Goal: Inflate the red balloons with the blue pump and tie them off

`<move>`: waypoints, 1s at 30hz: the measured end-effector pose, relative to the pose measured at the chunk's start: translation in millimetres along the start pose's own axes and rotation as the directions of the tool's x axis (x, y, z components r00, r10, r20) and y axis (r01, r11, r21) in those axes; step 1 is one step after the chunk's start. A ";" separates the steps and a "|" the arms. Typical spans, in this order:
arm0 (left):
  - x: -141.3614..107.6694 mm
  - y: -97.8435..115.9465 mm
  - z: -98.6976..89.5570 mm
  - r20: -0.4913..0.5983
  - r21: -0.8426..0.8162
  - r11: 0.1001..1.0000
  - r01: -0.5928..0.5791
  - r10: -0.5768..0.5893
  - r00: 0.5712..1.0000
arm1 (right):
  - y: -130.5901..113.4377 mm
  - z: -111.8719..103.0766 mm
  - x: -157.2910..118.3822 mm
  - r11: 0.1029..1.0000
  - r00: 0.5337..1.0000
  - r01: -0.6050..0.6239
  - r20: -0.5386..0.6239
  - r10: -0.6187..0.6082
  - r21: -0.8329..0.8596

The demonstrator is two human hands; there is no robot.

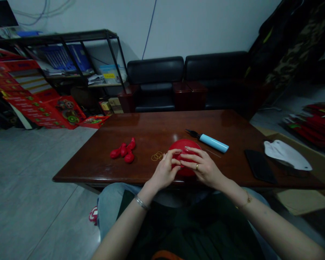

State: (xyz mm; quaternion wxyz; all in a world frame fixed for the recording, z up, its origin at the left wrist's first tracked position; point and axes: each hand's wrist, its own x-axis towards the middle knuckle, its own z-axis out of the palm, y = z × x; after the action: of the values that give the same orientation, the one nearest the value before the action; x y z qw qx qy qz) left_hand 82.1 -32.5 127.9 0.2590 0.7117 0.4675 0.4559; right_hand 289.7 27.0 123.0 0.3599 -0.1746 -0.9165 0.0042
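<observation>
A red inflated balloon (188,143) sits at the table's near edge in front of me. My left hand (168,166) is closed on its near left side, thumb and fingers bent together. My right hand (200,162), with a ring, curls its fingers over the balloon's near right side. The fingertips of both hands meet there, and what they pinch is partly hidden. Yellow rubber bands (157,156) lie just left of my left hand. Beyond the balloon is a light blue hand pump (213,143) with a black nozzle end. Several small red balloon pieces (124,150) form a cluster on the left.
The brown wooden table (151,124) spans the space before me. On its right lie a black flat object (260,166) and a white item (287,155). Black armchairs (157,83) stand behind it. Red boxes (29,94) and a shelf (70,36) are on the left.
</observation>
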 end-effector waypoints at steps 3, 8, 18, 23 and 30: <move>1.0 2.1 -1.7 -0.011 -0.007 1.000 0.011 -0.011 1.000 | -5.3 -4.2 -0.9 0.999 0.999 0.032 0.016 -0.032 -0.015; 2.7 6.7 0.4 0.011 0.035 0.999 0.032 -0.033 0.999 | -14.2 -9.9 3.2 0.997 0.999 -0.051 0.009 0.050 0.051; 3.6 12.2 1.0 0.082 0.074 0.996 0.042 -0.048 0.995 | 2.0 -19.9 21.9 0.969 0.976 -0.143 0.189 0.105 0.203; 4.4 12.6 0.7 0.094 0.058 0.996 0.068 -0.074 0.993 | 6.6 -22.8 27.2 0.991 0.980 -0.038 0.197 0.012 0.126; 2.1 8.5 2.1 0.078 0.013 0.998 0.066 -0.066 0.995 | -0.1 -15.1 22.7 0.998 0.988 0.055 0.147 -0.054 -0.001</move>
State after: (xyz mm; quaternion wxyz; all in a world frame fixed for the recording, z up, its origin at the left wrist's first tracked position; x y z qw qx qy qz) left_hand 87.8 -34.1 134.6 0.2885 0.7144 0.4826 0.4166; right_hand 284.2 32.4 149.2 0.2908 -0.1496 -0.9450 0.0048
